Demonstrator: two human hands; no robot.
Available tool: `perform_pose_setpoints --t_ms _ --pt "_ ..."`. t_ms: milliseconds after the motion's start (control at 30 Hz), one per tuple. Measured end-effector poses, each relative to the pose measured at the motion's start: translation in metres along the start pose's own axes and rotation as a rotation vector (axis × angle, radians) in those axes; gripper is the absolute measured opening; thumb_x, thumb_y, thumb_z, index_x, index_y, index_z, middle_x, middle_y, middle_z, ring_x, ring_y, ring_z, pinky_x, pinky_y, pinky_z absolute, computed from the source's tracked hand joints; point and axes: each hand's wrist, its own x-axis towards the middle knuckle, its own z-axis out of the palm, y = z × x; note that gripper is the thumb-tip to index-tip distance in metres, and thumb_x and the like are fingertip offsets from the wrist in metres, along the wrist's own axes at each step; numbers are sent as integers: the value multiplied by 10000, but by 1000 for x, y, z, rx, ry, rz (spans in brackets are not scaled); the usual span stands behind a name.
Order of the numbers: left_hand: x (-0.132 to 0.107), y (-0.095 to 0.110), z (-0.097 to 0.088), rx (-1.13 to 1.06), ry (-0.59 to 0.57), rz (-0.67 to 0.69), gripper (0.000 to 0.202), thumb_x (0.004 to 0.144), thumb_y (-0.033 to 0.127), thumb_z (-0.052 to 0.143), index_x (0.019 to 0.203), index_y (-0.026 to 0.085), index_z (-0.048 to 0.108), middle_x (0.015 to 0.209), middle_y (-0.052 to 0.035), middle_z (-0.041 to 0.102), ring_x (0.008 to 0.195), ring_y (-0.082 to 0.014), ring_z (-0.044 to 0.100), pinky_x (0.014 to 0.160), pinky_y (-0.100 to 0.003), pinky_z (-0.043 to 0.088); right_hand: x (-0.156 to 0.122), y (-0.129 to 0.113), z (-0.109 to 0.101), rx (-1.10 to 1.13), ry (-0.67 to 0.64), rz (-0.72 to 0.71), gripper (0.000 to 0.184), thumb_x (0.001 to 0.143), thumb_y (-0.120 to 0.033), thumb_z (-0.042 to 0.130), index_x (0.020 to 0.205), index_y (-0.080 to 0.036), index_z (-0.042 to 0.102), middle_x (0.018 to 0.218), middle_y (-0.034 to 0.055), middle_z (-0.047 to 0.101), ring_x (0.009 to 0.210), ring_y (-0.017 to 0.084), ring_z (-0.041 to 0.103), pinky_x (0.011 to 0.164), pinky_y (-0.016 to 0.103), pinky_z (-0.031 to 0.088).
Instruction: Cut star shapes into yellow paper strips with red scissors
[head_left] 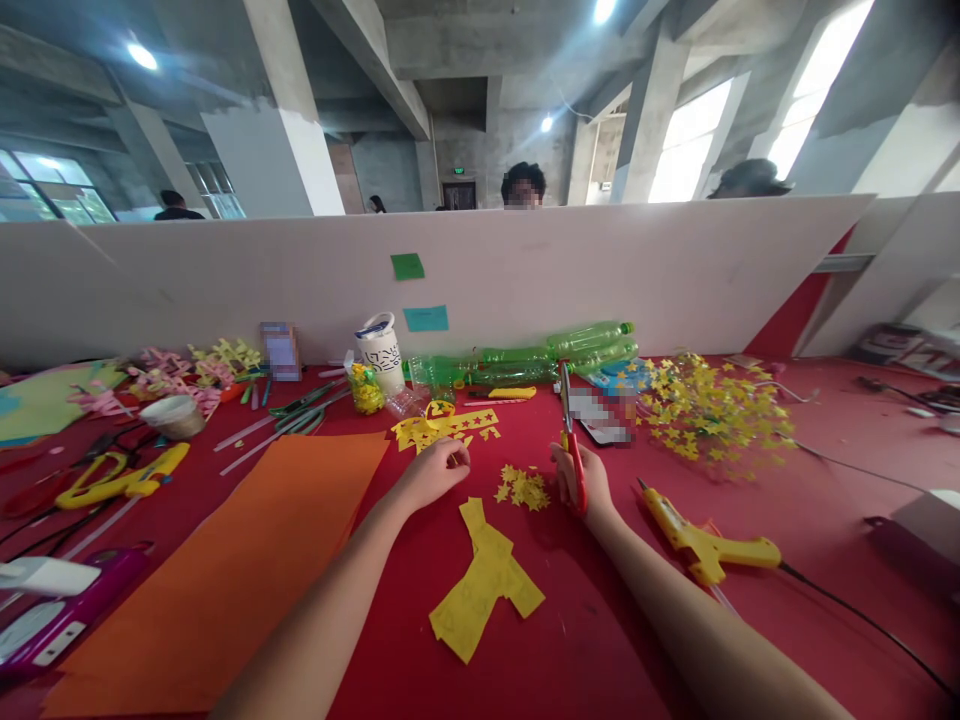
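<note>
My right hand [591, 482] is closed round the red-handled scissors [576, 462], whose blades point up and away from me. Across from it, my left hand [441, 468] has its fingers curled in a pinch; whatever is between them is too small to make out. Between the two hands lies a small pile of yellow stars [523, 488]. Just beyond my left hand are yellow strips with star-shaped cut-outs [442, 428]. Closer to me, pieces of yellow sheet [487, 585] overlap on the red tabletop [585, 640].
Orange sheets [247, 560] lie left. A yellow glue gun [705, 545] with its cable rests right, another glue gun [131, 478] far left. Green plastic bottles [525, 362], a white cup [382, 355] and a yellow cutter [512, 394] line the back. A star bunch [709, 405] stands right.
</note>
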Motion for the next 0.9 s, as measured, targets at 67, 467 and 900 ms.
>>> perform_pose_setpoints --t_ms 67,467,900 --pt "-7 14 5 -23 -174 64 215 747 402 604 828 203 590 910 -28 571 824 -180 545 748 -286 426 0 0 0 -9 -2 3 275 747 -401 615 650 -202 451 331 -92 390 246 88 371 262 187 242" --pt "-22 19 28 -158 -444 114 212 686 361 685 744 191 573 913 -15 467 841 -175 497 750 -287 402 -1 1 2 -80 -1 -15 295 758 -443 602 652 -200 473 346 -86 401 254 92 375 271 194 255" --pt "-12 33 14 -736 -98 -29 174 697 277 670 754 182 536 733 28 505 676 -114 478 634 -245 361 -25 -43 18 -153 -137 -35 241 795 -374 563 666 -202 453 344 -99 405 278 83 416 445 218 450"
